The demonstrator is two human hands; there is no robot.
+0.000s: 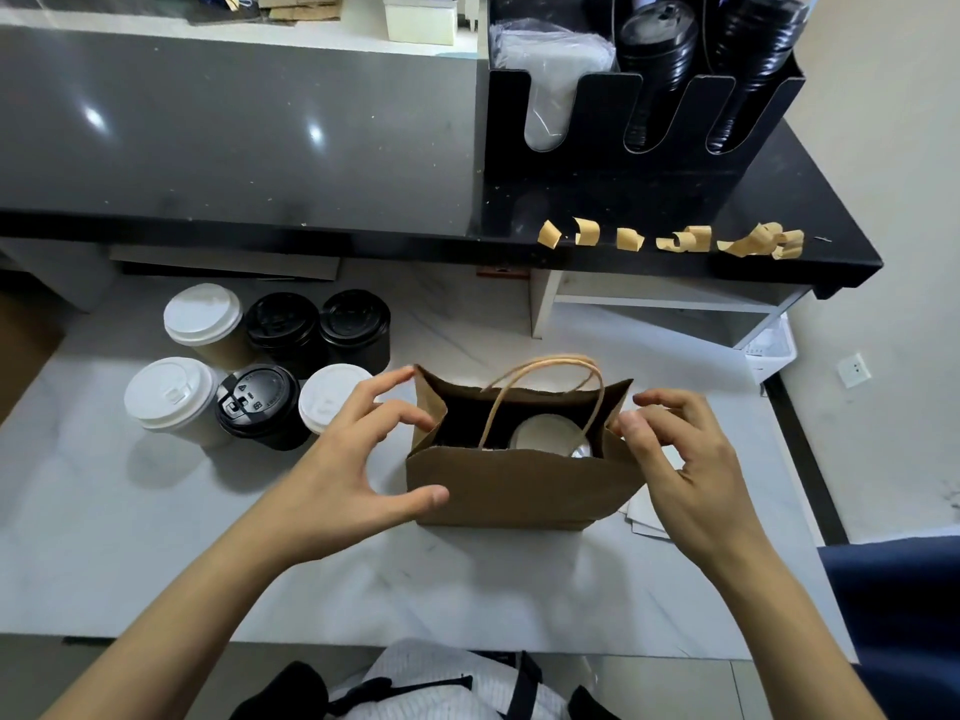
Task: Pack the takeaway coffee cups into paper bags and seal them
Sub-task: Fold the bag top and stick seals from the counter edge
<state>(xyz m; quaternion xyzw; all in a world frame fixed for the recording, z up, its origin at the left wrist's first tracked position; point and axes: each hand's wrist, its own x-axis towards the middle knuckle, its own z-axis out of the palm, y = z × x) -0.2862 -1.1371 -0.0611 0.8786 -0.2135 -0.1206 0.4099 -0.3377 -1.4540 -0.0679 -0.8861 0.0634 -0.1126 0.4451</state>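
Observation:
A brown paper bag with twisted paper handles stands open at the middle of the white counter. Inside it shows the white lid of a coffee cup. My left hand spans the bag's left end, with the index fingertip on the far corner and the thumb on the front panel. At the right end, my right hand pinches the bag's edge between thumb and fingers. Several lidded cups stand to the left, among them a white-lidded cup and a black-lidded cup.
Several curled strips of brown tape stick along the edge of the black shelf behind the bag. A black organiser on that shelf holds stacked lids. White paper sheets lie under the bag's right corner.

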